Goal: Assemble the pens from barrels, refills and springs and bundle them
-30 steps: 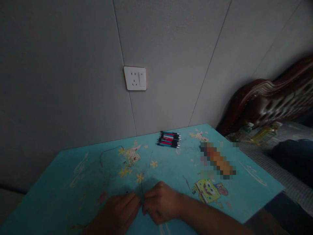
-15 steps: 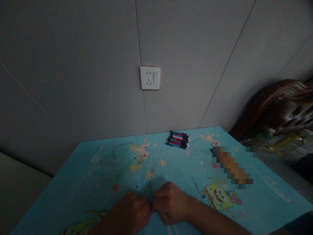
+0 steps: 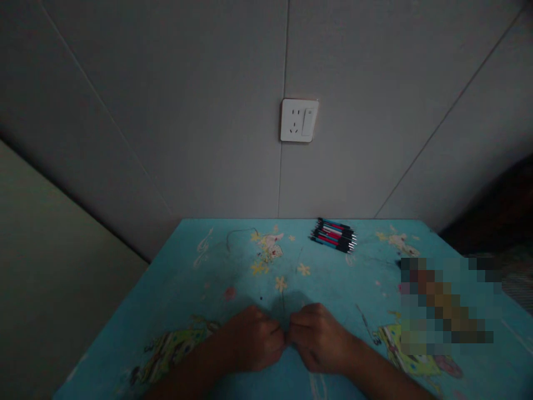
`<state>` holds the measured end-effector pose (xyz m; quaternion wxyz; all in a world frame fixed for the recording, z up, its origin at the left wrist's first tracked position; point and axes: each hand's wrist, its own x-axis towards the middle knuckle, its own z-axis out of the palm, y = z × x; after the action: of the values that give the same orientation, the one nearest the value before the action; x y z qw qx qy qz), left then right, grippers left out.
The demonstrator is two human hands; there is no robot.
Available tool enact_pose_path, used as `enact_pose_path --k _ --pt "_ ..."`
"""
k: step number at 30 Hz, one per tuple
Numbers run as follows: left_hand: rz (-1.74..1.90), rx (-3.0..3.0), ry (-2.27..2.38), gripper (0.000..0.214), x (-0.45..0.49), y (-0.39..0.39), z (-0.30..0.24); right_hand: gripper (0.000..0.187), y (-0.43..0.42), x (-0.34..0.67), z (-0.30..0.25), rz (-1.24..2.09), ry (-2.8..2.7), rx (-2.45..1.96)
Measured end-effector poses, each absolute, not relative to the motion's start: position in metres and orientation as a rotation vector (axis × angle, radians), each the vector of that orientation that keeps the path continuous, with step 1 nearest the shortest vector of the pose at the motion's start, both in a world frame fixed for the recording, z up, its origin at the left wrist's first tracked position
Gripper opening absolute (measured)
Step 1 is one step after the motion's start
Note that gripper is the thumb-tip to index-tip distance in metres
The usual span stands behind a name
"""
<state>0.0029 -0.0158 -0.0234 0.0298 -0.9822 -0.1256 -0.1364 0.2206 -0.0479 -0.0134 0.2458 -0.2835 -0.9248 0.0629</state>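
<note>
Both hands rest low over the blue cartoon-printed table (image 3: 250, 266), knuckles up and fingers curled. My left hand (image 3: 256, 339) is closed, its fingertips meeting those of my right hand (image 3: 316, 339), which is closed too. Whatever may be pinched between them is hidden behind the fingers and too dark to make out. Beyond the hands, towards the wall, several pens (image 3: 333, 235) with blue, red, white and black barrels lie side by side in a row.
A pixelated orange-brown long shape (image 3: 445, 300) lies on the right part of the table. The table's far edge meets a grey panelled wall (image 3: 208, 139), which carries a white socket with a switch (image 3: 298, 120). Dark furniture (image 3: 499, 205) stands beyond the right edge.
My view has turned to the left, so the socket, pens and table print sit further right. Both hands remain closed and together at nearly the same spot on the table.
</note>
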Motion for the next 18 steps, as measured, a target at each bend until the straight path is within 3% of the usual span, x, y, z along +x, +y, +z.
enact_pose_path --k 18 --pt "-0.419 -3.006 -0.433 0.019 0.0036 -0.0169 -0.0265 0.018 -0.0468 0.2236 -0.0160 0.247 -2.536 -0.822"
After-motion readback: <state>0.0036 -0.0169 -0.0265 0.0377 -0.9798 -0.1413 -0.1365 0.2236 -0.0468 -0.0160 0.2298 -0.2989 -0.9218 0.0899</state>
